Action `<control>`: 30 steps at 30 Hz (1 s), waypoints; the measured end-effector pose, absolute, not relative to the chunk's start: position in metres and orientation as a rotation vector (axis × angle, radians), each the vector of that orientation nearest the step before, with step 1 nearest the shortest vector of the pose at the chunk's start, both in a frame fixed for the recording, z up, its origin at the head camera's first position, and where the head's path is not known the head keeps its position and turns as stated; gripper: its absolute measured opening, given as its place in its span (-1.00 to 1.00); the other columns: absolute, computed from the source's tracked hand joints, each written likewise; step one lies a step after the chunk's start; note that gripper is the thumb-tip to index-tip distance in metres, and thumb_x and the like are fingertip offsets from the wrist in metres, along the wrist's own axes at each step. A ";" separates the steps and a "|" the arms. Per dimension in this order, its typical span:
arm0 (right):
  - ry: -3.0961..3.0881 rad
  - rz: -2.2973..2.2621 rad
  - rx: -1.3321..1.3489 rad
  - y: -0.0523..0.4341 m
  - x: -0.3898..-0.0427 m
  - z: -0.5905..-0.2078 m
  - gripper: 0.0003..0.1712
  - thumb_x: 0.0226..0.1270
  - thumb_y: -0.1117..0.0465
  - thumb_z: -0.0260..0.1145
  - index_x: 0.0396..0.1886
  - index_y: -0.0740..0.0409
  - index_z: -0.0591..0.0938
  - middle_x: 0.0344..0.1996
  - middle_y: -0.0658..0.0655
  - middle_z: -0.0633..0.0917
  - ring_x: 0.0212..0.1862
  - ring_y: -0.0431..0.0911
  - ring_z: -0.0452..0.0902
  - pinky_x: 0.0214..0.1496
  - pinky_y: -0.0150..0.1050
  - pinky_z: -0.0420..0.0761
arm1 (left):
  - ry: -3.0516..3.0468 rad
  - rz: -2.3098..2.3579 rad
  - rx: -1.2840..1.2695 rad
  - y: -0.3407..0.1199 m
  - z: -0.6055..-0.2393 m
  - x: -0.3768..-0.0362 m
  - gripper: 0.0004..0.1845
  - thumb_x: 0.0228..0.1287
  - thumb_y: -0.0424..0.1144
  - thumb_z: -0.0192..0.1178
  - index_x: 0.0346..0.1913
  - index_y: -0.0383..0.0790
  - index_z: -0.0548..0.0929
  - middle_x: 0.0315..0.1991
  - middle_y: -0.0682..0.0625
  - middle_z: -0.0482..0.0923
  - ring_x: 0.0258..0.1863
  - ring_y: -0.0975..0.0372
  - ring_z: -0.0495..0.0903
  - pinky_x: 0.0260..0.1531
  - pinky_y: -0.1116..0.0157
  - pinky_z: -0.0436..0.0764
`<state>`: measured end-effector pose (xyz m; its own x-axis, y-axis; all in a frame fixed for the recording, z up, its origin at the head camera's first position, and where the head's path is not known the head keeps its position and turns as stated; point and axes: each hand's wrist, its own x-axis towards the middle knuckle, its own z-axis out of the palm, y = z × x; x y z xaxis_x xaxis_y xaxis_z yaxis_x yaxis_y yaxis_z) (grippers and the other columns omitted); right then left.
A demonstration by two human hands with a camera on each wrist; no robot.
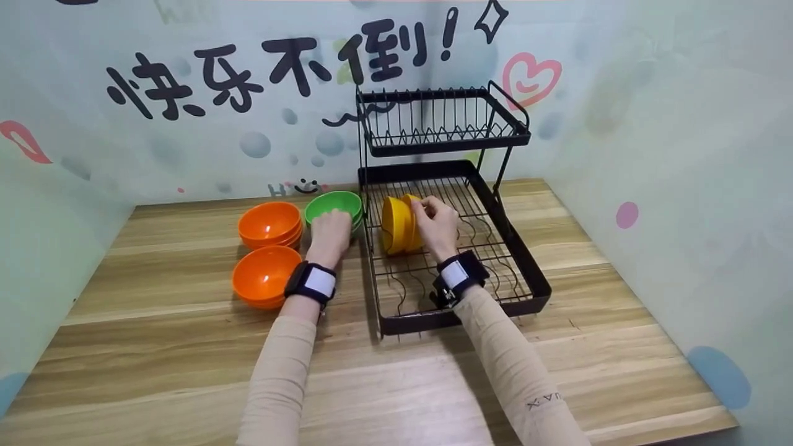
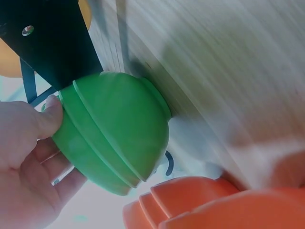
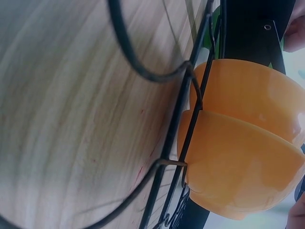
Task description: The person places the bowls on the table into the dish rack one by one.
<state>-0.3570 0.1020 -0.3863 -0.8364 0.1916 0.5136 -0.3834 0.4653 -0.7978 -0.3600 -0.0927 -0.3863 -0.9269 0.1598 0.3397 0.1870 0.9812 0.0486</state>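
My left hand (image 1: 330, 230) sits on the stack of green bowls (image 1: 334, 205), fingers reaching over the far rim and down inside, thumb pressed against the outer wall on the near side — the left wrist view shows the thumb (image 2: 47, 119) flat on the top bowl's ribbed outside and the other fingers curled under its rim. The grip is a pinch across the wall, hand closed on the bowl. The stack stands upright on the wooden table (image 1: 186, 347), mouth up, directly under my fingers, touching nothing I can confirm but sitting just beside the black dish rack (image 1: 526, 272) on my thumb's right.

My right hand (image 1: 437, 224) is inside the rack's lower tier, fingers curled over the top edge of the yellow bowls (image 1: 396, 224). These two stand on edge, nested, mouths facing left toward my other hand, seated between the rack wires (image 3: 183, 124). The fingertips hold the rim of the right-hand bowl; how firmly, I cannot tell.

The governing relation: the green stack lies left of the rack wall, the free wire slots lie nearer me than the yellow pair, beneath my right wrist. The left hand is the nearer one to the green bowls — it already has them. Their axis is vertical; the racked bowls' axis is horizontal.

Orange bowls (image 1: 267, 226) sit left of my left hand, apart from it.
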 end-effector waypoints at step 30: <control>-2.126 1.796 0.204 0.100 -0.356 -0.386 -0.67 0.37 0.12 0.19 -0.20 0.36 0.62 -0.46 0.29 0.70 -0.58 -0.04 0.62 -0.45 -0.08 0.67 | -2.349 0.149 -0.357 -0.088 -0.383 -0.322 -0.84 0.18 -0.41 0.08 -0.32 -0.29 0.68 -0.41 -0.12 0.71 -0.50 0.07 0.66 -0.46 0.22 0.58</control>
